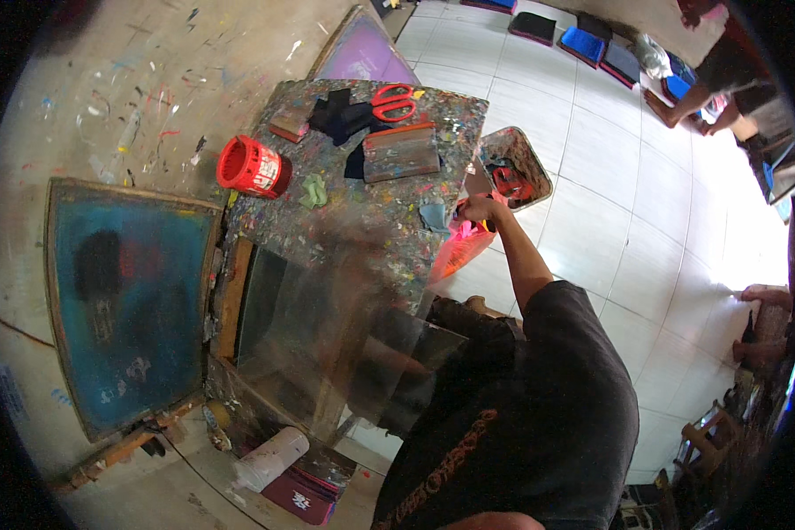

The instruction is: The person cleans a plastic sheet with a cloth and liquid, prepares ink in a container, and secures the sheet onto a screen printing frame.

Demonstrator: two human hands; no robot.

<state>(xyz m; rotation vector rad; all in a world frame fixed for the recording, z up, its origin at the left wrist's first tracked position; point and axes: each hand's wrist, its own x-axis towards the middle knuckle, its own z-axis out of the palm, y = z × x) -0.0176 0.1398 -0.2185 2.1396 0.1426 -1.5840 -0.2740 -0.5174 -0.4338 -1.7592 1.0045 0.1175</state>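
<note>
Looking down, you have the paint-spattered table (389, 208) before you, and a large clear plastic sheet (344, 327) lies over its near edge, blurred; what holds it there cannot be told, and your left hand is not in view; against the wall by the table's left edge leans a blue printing screen (124, 300), likely parked out of the way; near the far edge rest a wooden squeegee (402, 152), a red cup (252, 166) and red scissors (394, 102), all within reach; your right hand (479, 210) is closed on a small pink and orange thing (461, 247) at the table's right edge, above the floor.
</note>
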